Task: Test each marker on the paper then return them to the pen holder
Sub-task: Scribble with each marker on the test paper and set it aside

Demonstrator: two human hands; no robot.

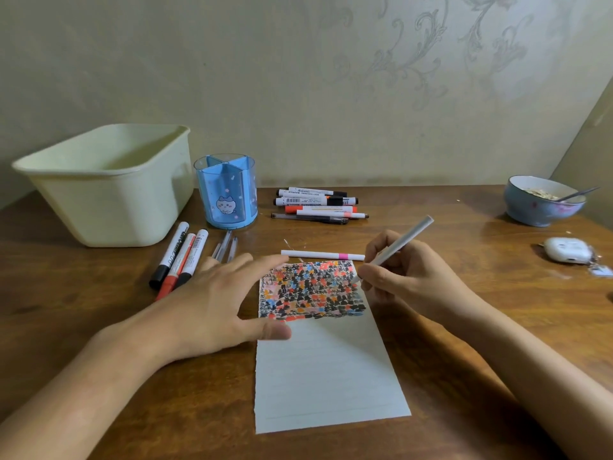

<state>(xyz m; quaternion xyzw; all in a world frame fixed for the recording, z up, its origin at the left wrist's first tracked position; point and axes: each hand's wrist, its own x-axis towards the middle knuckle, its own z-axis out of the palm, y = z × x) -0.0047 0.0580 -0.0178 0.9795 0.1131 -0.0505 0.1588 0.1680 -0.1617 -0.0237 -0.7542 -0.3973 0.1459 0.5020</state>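
Observation:
My right hand (394,273) grips a slim white marker (403,242), its tip at the right edge of the paper (325,373). The paper's upper part is filled with black, red, blue and orange marks. My left hand (219,300) is spread with straight fingers over the paper's left edge. A white marker with a pink band (323,255) lies just beyond the paper. The blue pen holder (226,190) with a cat picture stands at the back, and no marker shows inside it. Three thick markers (177,260) lie left of my left hand.
A pale green tub (106,184) stands at the back left. Several markers and pens (318,205) lie in a pile right of the holder, and clear pens (227,249) lie in front of it. A bowl with a spoon (544,200) and a white earbud case (569,250) sit far right.

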